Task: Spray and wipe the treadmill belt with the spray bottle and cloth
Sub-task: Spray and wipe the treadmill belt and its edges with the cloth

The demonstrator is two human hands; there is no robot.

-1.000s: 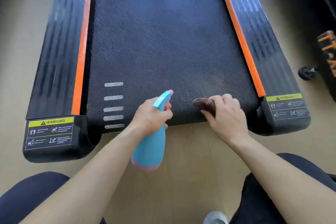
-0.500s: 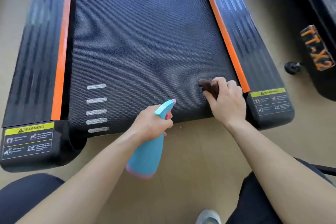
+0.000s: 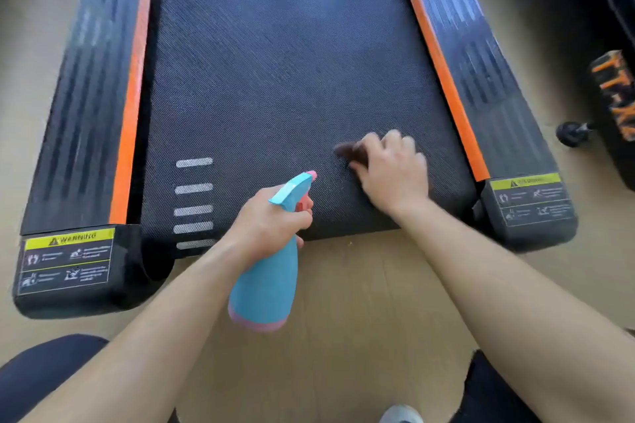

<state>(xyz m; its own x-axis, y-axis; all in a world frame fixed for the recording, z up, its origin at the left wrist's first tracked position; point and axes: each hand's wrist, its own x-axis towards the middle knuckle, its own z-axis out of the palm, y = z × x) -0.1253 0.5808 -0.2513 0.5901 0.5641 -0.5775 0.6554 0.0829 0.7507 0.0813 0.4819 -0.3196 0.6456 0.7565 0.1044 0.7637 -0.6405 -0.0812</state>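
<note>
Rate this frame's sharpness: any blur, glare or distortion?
Head view: motion blur smears the cloth and right hand; the left hand and bottle are sharper; rails and labels look soft; the wide lens bows the rails; faint sheen on the belt at its far end.

Black woven-textured treadmill belt [image 3: 275, 79] with five white dashes [image 3: 194, 203], orange side stripes [image 3: 443, 72], turquoise spray bottle [image 3: 266, 288] with pink base, dark brown cloth [image 3: 348, 151], yellow warning labels [image 3: 68, 240]

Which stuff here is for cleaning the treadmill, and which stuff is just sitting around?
For the job: spray bottle held in the left hand; brown cloth under the right hand; treadmill belt.

Just around: warning stickers; small black wheel; orange-lettered machine on the right.
</note>
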